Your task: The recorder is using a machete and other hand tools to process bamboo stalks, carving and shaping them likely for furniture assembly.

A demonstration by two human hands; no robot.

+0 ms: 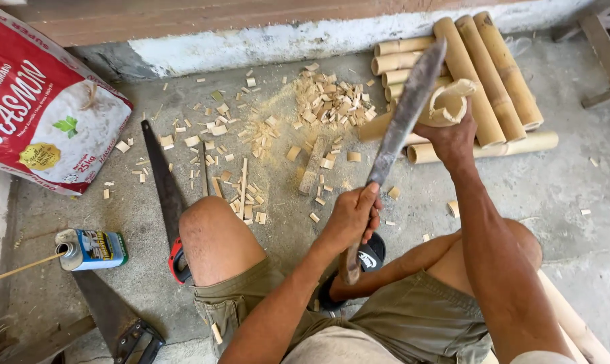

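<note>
A long machete [404, 114] is being gripped by its wooden handle in the left hand [350, 217], fingers wrapped fully shut, the blade raised over a short curved bamboo piece [447, 102]. That piece is being held closed in the right hand [453, 138], just in front of stacked bamboo poles [483, 74]. Since the blade is being kept so near the holding fingers, a glancing stroke could, by judgement, be deflected onto them, or the bamboo could be split unevenly. A concrete floor [561, 182] is being used for the work, littered with bamboo chips [328, 101]; a hand saw [163, 195], a small tin [92, 248] and a printed sack [42, 108] are lying nearby, beside a wall base.
</note>
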